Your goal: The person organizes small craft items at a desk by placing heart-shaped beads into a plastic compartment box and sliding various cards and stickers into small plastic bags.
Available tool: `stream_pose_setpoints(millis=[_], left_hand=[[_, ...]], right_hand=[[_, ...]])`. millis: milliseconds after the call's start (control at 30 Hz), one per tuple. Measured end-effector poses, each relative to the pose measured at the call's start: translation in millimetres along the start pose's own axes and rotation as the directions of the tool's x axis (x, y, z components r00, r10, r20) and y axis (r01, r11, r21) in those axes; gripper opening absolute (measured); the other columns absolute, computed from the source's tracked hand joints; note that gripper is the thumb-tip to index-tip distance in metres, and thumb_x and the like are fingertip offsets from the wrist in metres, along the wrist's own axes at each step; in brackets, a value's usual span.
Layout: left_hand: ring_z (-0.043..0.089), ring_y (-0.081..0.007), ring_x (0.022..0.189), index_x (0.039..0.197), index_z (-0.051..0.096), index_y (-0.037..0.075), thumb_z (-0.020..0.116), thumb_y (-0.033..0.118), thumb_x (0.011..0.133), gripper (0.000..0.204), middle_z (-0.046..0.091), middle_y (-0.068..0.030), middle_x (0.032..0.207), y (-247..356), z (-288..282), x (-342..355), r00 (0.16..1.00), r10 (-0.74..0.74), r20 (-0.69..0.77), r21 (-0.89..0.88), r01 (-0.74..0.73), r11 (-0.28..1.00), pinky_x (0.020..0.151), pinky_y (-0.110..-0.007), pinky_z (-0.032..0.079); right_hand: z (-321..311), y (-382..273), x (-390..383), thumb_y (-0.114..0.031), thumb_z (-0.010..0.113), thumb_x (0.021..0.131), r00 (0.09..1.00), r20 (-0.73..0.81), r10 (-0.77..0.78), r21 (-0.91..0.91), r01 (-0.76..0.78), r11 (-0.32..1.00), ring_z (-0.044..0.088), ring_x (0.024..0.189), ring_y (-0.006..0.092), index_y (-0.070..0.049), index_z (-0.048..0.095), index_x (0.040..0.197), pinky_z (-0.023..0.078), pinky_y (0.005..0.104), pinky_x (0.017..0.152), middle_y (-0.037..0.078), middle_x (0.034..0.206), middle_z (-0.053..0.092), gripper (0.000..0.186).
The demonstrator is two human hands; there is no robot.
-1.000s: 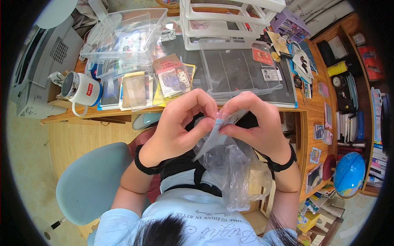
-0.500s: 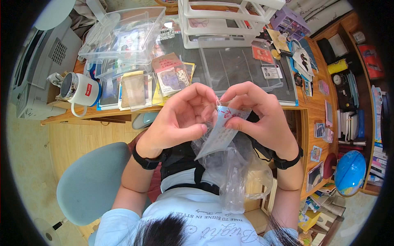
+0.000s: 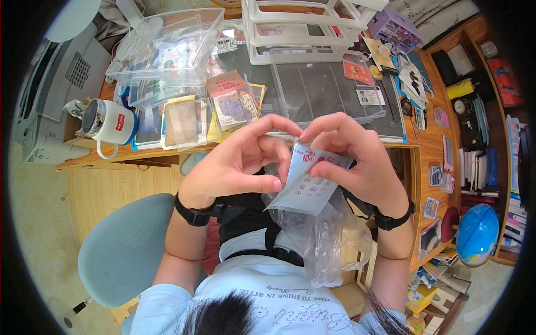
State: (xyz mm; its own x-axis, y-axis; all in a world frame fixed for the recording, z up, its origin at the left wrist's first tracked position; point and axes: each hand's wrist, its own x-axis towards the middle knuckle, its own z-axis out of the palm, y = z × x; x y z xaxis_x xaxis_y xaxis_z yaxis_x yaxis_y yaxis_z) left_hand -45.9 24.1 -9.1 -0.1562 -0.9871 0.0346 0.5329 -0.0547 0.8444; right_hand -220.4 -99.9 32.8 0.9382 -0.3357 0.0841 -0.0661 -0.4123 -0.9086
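My left hand (image 3: 234,167) curls around the left side of a pale blue card (image 3: 301,190) with red and dark handwriting, its index fingertip at the top corner, touching thin clear plastic. My right hand (image 3: 352,162) grips the card, thumb across its written face and index finger meeting the left one at the corner. A crumpled clear plastic bag (image 3: 329,245) lies in my lap below the card. Just beyond my hands on the desk are a clear flat tray (image 3: 312,114) and a pile of papers in sleeves (image 3: 184,125).
Clear drawers (image 3: 145,39), a white drawer frame (image 3: 268,53), a purple organizer (image 3: 393,30) and a white mug (image 3: 111,123) crowd the desk. A printer (image 3: 61,95) stands left, a grey-blue chair (image 3: 120,240) below. A shelf unit (image 3: 474,72) and blue globe (image 3: 477,234) are at the right.
The blue card has turned to show more of its written face. My left hand has shifted slightly left, its thumb moved down, and my fingertips have risen toward the card's top corner.
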Motion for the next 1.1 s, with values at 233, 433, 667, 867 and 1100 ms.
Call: stream_pose_setpoints(millis=[233,433,667,867,1100], left_hand=[[0.051,-0.0082,0.082,0.126,0.036,0.003,0.066,-0.006,0.071,0.063,0.052,-0.0017,0.083,-8,-2,0,0.987,0.159,-0.014,0.025,-0.159,0.987,0.077,-0.023,0.043],[0.051,-0.01,0.078,0.131,0.033,0.003,0.065,-0.003,0.069,0.069,0.051,-0.0016,0.079,7,0,-5,0.997,0.073,-0.037,0.101,-0.069,0.992,0.075,-0.023,0.044],[0.05,-0.0105,0.075,0.131,0.034,0.001,0.06,-0.002,0.072,0.065,0.05,-0.0029,0.078,5,-1,-4,0.989,0.144,0.027,0.13,-0.146,0.981,0.071,-0.022,0.043],[0.049,-0.0103,0.073,0.134,0.029,0.002,0.067,0.002,0.072,0.072,0.05,-0.0037,0.079,-7,6,2,0.958,0.272,-0.088,-0.022,-0.275,0.961,0.066,-0.023,0.044],[0.054,-0.0098,0.073,0.137,0.028,0.005,0.07,-0.003,0.07,0.08,0.054,-0.0036,0.079,-4,2,6,0.939,0.316,-0.133,0.148,-0.296,0.944,0.064,-0.022,0.045]], right_hand=[[0,1,0,0.003,0.066,0.073,0.998,-0.053,-0.019,0.156,0.027,0.987,0.062,0.076,0.0115,-0.003,0.051,0.105,0.049,0.0241,0.07,0.007,0.08,0.063,0.036],[-2,-3,-4,0.003,0.066,0.074,1.0,-0.01,0.022,0.155,-0.02,0.988,0.061,0.074,0.0099,-0.003,0.05,0.106,0.048,0.0233,0.069,0.006,0.076,0.062,0.037],[1,0,-3,0.002,0.066,0.075,0.999,0.01,0.032,0.208,-0.033,0.978,0.057,0.07,0.0069,-0.004,0.048,0.107,0.046,0.0211,0.065,0.006,0.074,0.06,0.037],[2,-5,-3,0.004,0.065,0.074,0.991,-0.04,0.127,0.277,-0.111,0.954,0.055,0.071,0.005,-0.003,0.047,0.108,0.046,0.0192,0.06,0.004,0.078,0.061,0.038],[0,-3,-4,0.003,0.064,0.075,0.984,-0.052,0.171,0.278,-0.15,0.949,0.052,0.062,0.002,-0.005,0.047,0.109,0.041,0.0158,0.05,0.004,0.078,0.061,0.039]])
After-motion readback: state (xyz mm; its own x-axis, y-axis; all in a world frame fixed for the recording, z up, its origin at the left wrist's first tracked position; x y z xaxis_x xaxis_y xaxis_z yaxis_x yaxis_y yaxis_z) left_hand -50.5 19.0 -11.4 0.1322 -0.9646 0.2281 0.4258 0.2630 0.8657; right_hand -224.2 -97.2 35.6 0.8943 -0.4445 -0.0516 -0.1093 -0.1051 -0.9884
